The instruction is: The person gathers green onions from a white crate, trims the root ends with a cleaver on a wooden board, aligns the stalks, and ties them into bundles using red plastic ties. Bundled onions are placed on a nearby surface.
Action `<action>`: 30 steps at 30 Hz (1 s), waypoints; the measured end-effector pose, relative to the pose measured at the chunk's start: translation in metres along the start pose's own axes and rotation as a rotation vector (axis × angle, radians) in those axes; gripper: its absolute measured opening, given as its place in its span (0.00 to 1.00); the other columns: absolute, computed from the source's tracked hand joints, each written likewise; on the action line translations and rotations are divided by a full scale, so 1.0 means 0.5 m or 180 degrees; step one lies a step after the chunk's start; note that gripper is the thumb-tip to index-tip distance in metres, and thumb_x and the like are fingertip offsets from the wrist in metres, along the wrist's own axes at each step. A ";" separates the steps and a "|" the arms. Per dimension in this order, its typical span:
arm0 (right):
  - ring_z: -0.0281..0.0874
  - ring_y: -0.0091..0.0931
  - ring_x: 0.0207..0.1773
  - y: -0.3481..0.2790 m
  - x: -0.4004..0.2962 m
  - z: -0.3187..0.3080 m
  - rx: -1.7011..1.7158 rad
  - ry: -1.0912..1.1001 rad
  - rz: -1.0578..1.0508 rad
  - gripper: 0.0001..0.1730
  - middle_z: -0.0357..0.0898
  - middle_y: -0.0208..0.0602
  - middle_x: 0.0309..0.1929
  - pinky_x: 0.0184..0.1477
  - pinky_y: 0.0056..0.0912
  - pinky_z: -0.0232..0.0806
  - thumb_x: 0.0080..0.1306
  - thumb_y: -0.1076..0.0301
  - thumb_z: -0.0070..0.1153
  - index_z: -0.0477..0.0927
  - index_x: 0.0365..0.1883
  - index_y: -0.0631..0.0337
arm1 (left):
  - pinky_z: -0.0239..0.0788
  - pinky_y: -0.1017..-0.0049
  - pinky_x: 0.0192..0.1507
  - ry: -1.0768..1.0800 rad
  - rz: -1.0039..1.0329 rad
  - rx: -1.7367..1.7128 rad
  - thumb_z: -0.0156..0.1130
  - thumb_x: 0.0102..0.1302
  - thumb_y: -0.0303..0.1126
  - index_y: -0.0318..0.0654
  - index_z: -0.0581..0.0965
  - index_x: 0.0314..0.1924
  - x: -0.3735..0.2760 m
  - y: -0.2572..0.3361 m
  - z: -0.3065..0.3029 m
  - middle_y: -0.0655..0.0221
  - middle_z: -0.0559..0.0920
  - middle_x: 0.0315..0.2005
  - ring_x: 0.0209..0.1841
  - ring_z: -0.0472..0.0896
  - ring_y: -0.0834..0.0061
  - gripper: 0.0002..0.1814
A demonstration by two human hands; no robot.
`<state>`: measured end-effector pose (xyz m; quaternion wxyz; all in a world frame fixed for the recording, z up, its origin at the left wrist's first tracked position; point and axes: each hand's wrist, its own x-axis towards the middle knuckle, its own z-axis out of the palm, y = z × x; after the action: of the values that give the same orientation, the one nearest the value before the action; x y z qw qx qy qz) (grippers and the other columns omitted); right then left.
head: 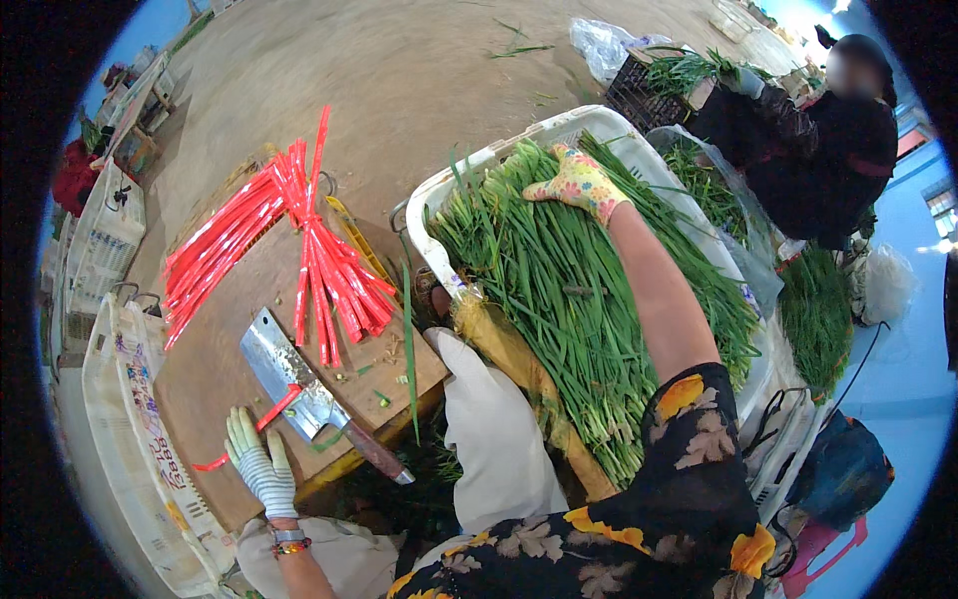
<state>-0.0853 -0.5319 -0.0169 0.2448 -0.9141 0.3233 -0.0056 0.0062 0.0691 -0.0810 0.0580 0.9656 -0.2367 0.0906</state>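
My left hand (260, 464), in a striped glove with pale fingers, lies on the wooden board (202, 397) over part of a red tie strip (278, 408). To its right is a cleaver (288, 367) with a wooden handle, the strip's end across its blade. Bundles of red strips (224, 243) lie at the board's far side. My right hand (580, 183), in a flowered glove, rests on the far part of a heap of long green leafy stalks (554, 277) in a white plastic crate (449, 176); whether its fingers grip any stalks is unclear.
A white crate (142, 434) stands left of the board. Another person (808, 150) at the upper right handles greens over a dark crate (651, 93). More greens (816, 322) lie at the right, near a pink plastic stool (823, 554). My knees are below the board and crate.
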 end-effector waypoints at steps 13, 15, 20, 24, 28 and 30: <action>0.72 0.37 0.60 -0.078 -0.004 0.011 -0.1246 -0.0054 0.0234 0.48 0.76 0.48 0.54 0.62 0.46 0.61 0.43 0.42 0.69 0.72 0.58 0.61 | 0.37 0.57 0.72 0.0008 -0.0027 -0.0063 0.50 0.67 0.35 0.36 0.60 0.68 0.004 0.012 -0.002 0.59 0.62 0.68 0.72 0.54 0.59 0.31; 0.73 0.36 0.60 -0.101 -0.015 0.008 -0.1641 0.0070 -0.0036 0.49 0.77 0.46 0.53 0.62 0.50 0.60 0.43 0.43 0.70 0.71 0.60 0.60 | 0.37 0.57 0.72 0.0047 -0.0026 -0.0175 0.51 0.66 0.35 0.36 0.60 0.68 0.002 0.008 -0.002 0.59 0.62 0.68 0.72 0.54 0.59 0.31; 0.73 0.38 0.59 -0.079 -0.024 -0.027 -0.0229 -0.0051 -0.0166 0.50 0.76 0.47 0.55 0.59 0.40 0.64 0.41 0.46 0.72 0.69 0.60 0.63 | 0.36 0.54 0.72 0.0617 0.0103 -0.0357 0.53 0.65 0.36 0.35 0.62 0.67 -0.006 0.009 -0.014 0.57 0.63 0.67 0.72 0.55 0.58 0.31; 0.76 0.34 0.53 -0.007 -0.020 -0.039 0.1068 -0.0553 -0.0384 0.40 0.80 0.44 0.49 0.54 0.32 0.67 0.45 0.55 0.72 0.75 0.55 0.65 | 0.42 0.52 0.70 0.0819 0.1068 -0.1044 0.56 0.60 0.35 0.34 0.66 0.64 0.036 0.180 -0.109 0.52 0.65 0.64 0.69 0.58 0.51 0.31; 0.78 0.29 0.48 -0.011 -0.024 -0.034 0.0882 -0.0437 -0.0472 0.35 0.82 0.40 0.46 0.52 0.31 0.68 0.45 0.59 0.72 0.77 0.52 0.66 | 0.51 0.59 0.68 -0.0054 0.1892 -0.2297 0.53 0.50 0.19 0.31 0.70 0.59 0.106 0.398 -0.147 0.49 0.67 0.63 0.67 0.63 0.52 0.32; 0.78 0.25 0.48 -0.025 -0.041 -0.048 0.0528 -0.0146 -0.0501 0.40 0.81 0.39 0.46 0.52 0.29 0.68 0.45 0.58 0.72 0.74 0.56 0.65 | 0.56 0.62 0.65 -0.0421 0.2301 -0.2776 0.57 0.51 0.18 0.31 0.70 0.59 0.145 0.499 -0.151 0.49 0.69 0.61 0.65 0.66 0.54 0.30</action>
<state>-0.0981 -0.5222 0.0128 0.3258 -0.9131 0.2432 -0.0307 -0.0583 -0.1716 0.0247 0.4016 0.7135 -0.5708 -0.0620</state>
